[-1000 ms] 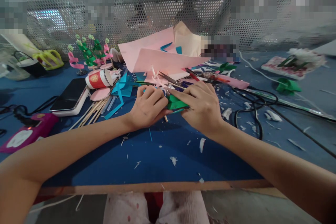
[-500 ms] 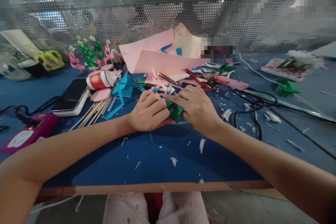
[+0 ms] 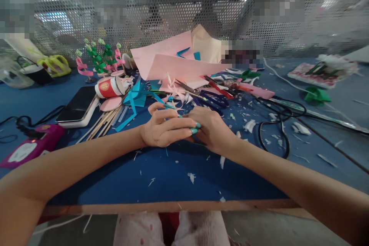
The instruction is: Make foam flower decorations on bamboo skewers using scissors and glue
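Observation:
My left hand (image 3: pixel 163 127) and my right hand (image 3: pixel 213 130) are pressed together low over the blue table (image 3: pixel 161 177), just in front of a heap of paper craft. The left fingers, with teal nails, lie across the right hand's curled fingers. The small green paper piece they held a moment ago is almost wholly hidden between them. A thin stick with a teal tip (image 3: pixel 170 102) pokes up from behind the left thumb and forefinger. Purple-handled scissors (image 3: pixel 213 100) lie just beyond the right hand.
Pink paper sheets (image 3: pixel 173 65) pile up behind. To the left are a tipped red paper cup (image 3: pixel 109 87), a phone (image 3: pixel 77 105), wooden sticks (image 3: pixel 103 121) and a pink device (image 3: pixel 31 147). A black cable (image 3: pixel 276 123) loops at right. A perforated metal screen (image 3: pixel 173 7) closes the back.
Both hands drew closer together and nearer to me. The green paper, plain between the fingers before, is now covered; the left fingers have slid over the right hand.

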The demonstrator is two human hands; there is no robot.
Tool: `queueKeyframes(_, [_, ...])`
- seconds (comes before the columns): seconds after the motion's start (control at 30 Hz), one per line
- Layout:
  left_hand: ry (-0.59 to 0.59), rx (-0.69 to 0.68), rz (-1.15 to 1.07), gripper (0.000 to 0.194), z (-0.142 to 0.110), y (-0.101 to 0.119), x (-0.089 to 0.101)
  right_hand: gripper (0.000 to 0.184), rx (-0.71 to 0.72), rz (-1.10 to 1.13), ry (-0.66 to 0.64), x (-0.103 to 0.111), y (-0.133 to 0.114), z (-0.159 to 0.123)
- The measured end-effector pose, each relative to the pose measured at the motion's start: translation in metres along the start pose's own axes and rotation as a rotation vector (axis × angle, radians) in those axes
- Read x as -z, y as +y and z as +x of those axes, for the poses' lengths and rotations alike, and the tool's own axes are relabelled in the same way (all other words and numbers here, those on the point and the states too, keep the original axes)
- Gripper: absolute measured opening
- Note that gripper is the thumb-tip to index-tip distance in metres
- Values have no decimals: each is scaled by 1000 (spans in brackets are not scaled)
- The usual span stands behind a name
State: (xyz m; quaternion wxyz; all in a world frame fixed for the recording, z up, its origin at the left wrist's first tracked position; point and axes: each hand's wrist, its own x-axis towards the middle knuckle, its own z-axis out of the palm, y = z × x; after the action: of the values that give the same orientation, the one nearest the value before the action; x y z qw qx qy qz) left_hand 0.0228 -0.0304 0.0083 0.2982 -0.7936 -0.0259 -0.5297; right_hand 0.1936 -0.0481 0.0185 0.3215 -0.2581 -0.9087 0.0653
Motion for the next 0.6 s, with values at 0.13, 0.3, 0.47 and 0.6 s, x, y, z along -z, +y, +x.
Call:
queueKeyframes(0.13, [-96, 49, 20, 18, -4, 1, 1, 12, -37, 49, 7, -2, -2, 1])
queueKeyframes(0.3, [-208, 188, -30, 33, -6, 0, 0, 11, -177, 84, 7, -6, 1, 1])
queueKeyframes(0.47, [-259, 224, -79, 37, -7, -1, -3, 13, -340, 155, -81, -7, -1, 4])
queueKeyframes(0.6, [-310, 269, -148, 34, -8, -1, -5, 11, -405, 109, -109, -8, -1, 4])
